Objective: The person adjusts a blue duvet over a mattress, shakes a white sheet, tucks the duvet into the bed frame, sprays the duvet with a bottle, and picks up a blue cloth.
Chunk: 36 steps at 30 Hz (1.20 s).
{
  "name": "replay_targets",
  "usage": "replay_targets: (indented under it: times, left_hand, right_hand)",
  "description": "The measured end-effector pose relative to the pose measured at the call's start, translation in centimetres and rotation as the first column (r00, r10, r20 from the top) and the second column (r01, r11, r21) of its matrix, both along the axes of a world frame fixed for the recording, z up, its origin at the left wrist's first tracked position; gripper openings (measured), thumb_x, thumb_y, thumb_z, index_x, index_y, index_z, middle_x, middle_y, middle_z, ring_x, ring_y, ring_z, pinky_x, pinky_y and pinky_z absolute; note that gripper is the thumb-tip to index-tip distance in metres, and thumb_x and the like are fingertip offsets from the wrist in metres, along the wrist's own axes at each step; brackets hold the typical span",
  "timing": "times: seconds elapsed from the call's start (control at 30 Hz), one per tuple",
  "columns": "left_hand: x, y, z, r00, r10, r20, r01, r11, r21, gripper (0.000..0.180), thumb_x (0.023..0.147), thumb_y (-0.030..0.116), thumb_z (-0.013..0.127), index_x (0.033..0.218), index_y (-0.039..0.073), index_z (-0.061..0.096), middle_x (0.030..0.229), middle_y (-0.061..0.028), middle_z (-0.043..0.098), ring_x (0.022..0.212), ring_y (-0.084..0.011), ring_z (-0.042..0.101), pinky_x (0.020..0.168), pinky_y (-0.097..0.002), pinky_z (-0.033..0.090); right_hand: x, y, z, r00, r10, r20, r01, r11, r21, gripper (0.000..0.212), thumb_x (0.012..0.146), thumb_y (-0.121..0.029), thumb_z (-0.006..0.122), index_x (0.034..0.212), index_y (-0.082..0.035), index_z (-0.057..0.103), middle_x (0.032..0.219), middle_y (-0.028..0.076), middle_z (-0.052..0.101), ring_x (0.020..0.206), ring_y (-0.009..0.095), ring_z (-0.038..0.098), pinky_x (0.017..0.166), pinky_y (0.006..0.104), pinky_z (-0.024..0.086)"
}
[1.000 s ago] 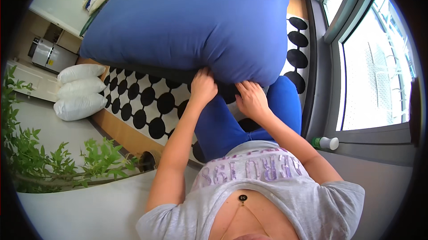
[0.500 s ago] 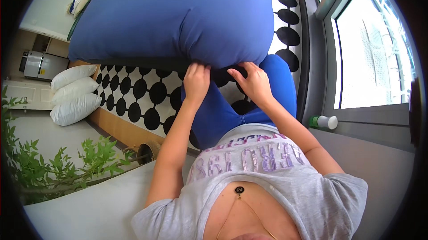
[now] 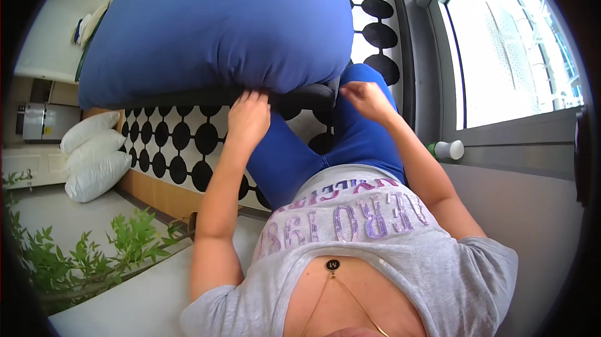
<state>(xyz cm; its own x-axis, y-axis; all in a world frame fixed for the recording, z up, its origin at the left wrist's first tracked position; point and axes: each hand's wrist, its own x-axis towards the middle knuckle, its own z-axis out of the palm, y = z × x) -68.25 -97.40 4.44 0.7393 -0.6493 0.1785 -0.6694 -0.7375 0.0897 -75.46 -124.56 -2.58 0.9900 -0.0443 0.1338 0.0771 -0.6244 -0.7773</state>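
A blue fitted sheet (image 3: 219, 30) covers a thick mattress in front of me, creased at its near edge. Below it shows a padded black base edge (image 3: 313, 96). My left hand (image 3: 249, 118) reaches to the sheet's lower edge, its fingers stretched over the black edge and their tips touching the cloth. At the near right corner is my right hand (image 3: 370, 100), fingers curled in beside the end of the black base. Whatever these fingers pinch, if anything, is hidden. My legs (image 3: 294, 155) in blue trousers are bent beneath both hands.
A rug (image 3: 169, 136) patterned with black dots lies under the bed. White pillows (image 3: 97, 155) are stacked on the left, above a leafy plant (image 3: 131, 237). On the right are a large window (image 3: 513, 49) and a white-and-green bottle (image 3: 447, 150) by its sill.
More of the black base edge shows below the sheet. My right hand has moved to the corner and its fingers have curled in. My left hand remains at the sheet's edge.
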Motion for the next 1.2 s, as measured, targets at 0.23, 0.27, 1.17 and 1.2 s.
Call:
replay_targets:
  times: [0.23, 0.27, 1.17, 1.2]
  left_hand:
    - [3.6, 3.7, 0.6, 0.986, 0.163, 0.015, -0.163, 0.986, -0.044, 0.026, 0.085, 0.019, 0.047, 0.094, -0.002, 0.058, 0.094, -0.0210, 0.057, 0.092, -0.0374, 0.052, 0.082, -0.0437, 0.042]
    - [5.3, 4.1, -0.2, 0.992, 0.121, 0.031, -0.120, 0.992, -0.037, 0.027, 0.083, 0.021, 0.048, 0.090, -0.002, 0.060, 0.093, -0.0224, 0.059, 0.092, -0.0390, 0.053, 0.082, -0.0442, 0.043]
    - [0.1, 0.5, -2.2, 0.910, 0.025, 0.414, 0.181, 0.874, -0.451, 0.043, 0.084, 0.033, 0.047, 0.120, 0.010, 0.053, 0.129, -0.0178, 0.043, 0.126, -0.0378, 0.029, 0.103, -0.0525, 0.019]
    - [0.3, 1.8, -0.3, 0.899, 0.035, 0.436, 0.166, 0.895, -0.415, 0.040, 0.084, 0.032, 0.048, 0.116, 0.010, 0.057, 0.126, -0.0170, 0.046, 0.125, -0.0363, 0.031, 0.103, -0.0517, 0.020]
  right_hand:
    - [1.4, 2.0, -0.1, 0.935, 0.152, 0.320, -0.064, 0.961, -0.268, 0.046, 0.086, -0.039, 0.048, 0.093, 0.004, 0.062, 0.098, 0.021, 0.060, 0.104, 0.033, 0.052, 0.092, 0.0412, 0.037]
    - [2.4, 3.1, -0.3, 0.952, 0.113, 0.283, -0.028, 0.957, -0.287, 0.046, 0.085, -0.038, 0.048, 0.085, 0.005, 0.063, 0.095, 0.022, 0.060, 0.101, 0.034, 0.052, 0.091, 0.0412, 0.038]
    - [6.7, -3.8, 16.2, 0.883, -0.138, 0.449, 0.065, 0.982, 0.175, 0.019, 0.088, -0.012, 0.055, 0.097, 0.004, 0.061, 0.079, 0.011, 0.063, 0.071, 0.013, 0.058, 0.068, 0.0265, 0.046]
    - [7.9, -3.0, 18.1, 0.870, -0.148, 0.470, 0.063, 0.980, 0.191, 0.020, 0.088, -0.013, 0.055, 0.099, 0.002, 0.061, 0.082, 0.010, 0.063, 0.073, 0.013, 0.057, 0.068, 0.0263, 0.046]
